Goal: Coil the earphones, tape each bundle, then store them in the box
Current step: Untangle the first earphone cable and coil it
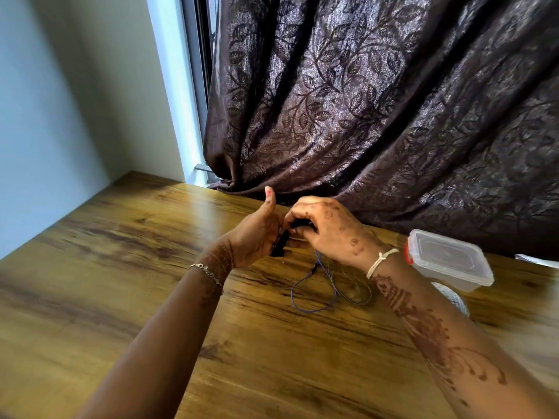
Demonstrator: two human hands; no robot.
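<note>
Both hands meet above the middle of the wooden table (127, 267). My left hand (257, 234) holds a small black bundle of coiled earphones (279, 244) in its fingers, thumb raised. My right hand (326, 228) pinches the bundle's top from the right. A thin blue earphone cable (302, 293) trails down from the hands and loops on the table, with a thin grey cable (357, 290) beside it. The clear plastic box (447, 261), lid on and red clip at its left end, stands at the right. A roll of tape (453, 297) lies just in front of the box, partly behind my right forearm.
A dark brown leaf-patterned curtain (378, 101) hangs down to the table's far edge, right behind the hands. A pale wall (60, 101) bounds the table's left side. White paper (538, 261) shows at the far right edge.
</note>
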